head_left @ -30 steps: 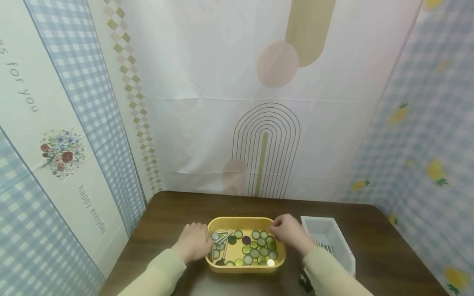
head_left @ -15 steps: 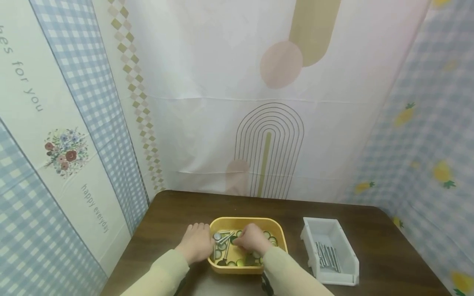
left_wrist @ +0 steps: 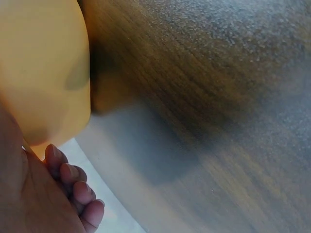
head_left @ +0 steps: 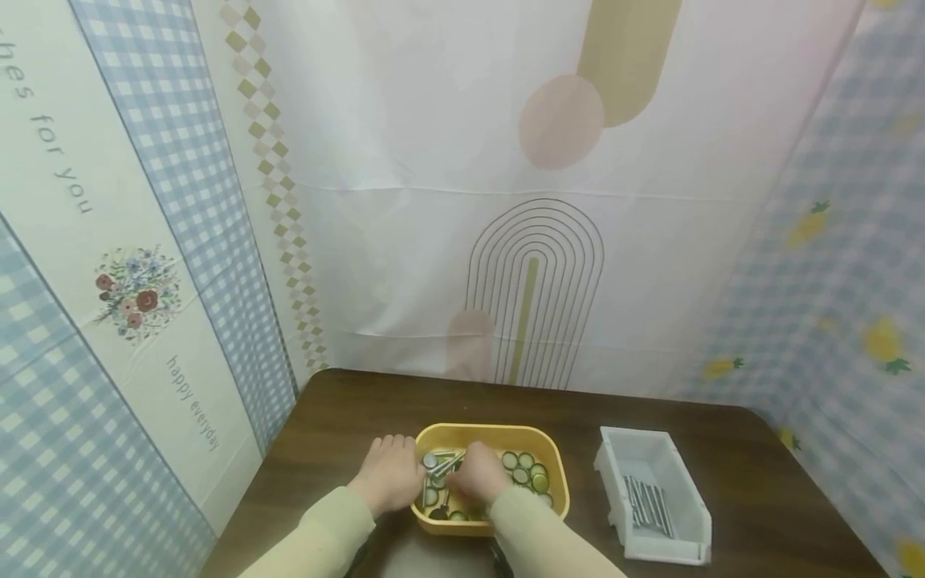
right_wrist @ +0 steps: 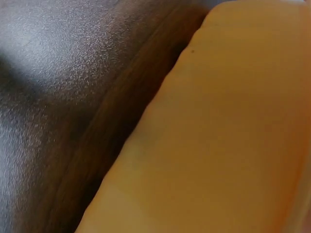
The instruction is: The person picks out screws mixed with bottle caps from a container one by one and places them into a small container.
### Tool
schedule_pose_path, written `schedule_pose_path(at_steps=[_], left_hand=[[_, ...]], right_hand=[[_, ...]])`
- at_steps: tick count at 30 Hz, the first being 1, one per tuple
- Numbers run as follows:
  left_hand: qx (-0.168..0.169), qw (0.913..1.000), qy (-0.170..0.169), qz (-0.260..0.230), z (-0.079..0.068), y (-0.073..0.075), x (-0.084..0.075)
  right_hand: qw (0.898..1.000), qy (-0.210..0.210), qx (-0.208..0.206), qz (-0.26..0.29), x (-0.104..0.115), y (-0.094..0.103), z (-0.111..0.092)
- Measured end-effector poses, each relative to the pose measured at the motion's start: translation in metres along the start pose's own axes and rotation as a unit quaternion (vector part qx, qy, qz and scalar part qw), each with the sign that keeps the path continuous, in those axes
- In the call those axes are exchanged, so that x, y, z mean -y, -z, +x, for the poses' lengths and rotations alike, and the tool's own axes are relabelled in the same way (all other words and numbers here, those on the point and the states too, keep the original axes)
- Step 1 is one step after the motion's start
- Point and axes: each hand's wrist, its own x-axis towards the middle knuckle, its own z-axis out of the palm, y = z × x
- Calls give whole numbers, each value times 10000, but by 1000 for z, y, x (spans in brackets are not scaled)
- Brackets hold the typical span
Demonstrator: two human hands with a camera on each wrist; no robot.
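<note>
A yellow tub [head_left: 506, 437] on the table holds bottle caps [head_left: 539, 483] spread to the right and several long metal bolts [head_left: 446, 466] heaped at the left. My left hand [head_left: 389, 475] grips the tub's left rim. In the left wrist view its curled fingers [left_wrist: 83, 193] show beside the tub's yellow wall [left_wrist: 43, 63]. Inside the tub, my right hand [head_left: 482, 474] reaches in beside the bolts, fingers bent down. Its fingertips are hidden, so I cannot tell whether it pinches anything. Only the tub's outer wall [right_wrist: 209, 126] and table show in the right wrist view.
To the right of the tub stands a white open-front bin [head_left: 665, 550] with several bolts [head_left: 648, 506] lying in it. The dark wooden table [head_left: 361, 401] ends at printed cloth hangings [head_left: 405, 265] behind and at both sides.
My right hand has gone from the tub's right rim leftward across the caps to the bolts. My left hand stays on the rim. The head view has shifted slightly.
</note>
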Motion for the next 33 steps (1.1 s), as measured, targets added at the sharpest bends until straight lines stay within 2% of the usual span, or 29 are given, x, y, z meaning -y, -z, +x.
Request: schedule_pose_path(at_steps=[11, 16, 20, 27, 33], left_hand=[[119, 9999, 50, -32, -1, 4, -2], [152, 9998, 69, -81, -1, 3, -2], [99, 9999, 66, -114, 0, 3, -3], [164, 9993, 172, -290, -1, 5, -5], [156, 9992, 221, -307, -1, 2, -7]], right_hand=[[9980, 71, -130, -621, 3, 4, 0], [9984, 46, -25, -559, 1, 4, 4], [9989, -154, 60, -433, -2, 6, 7], [9986, -223, -54, -476, -1, 4, 9], [9986, -450, -23, -275, -2, 2, 9]])
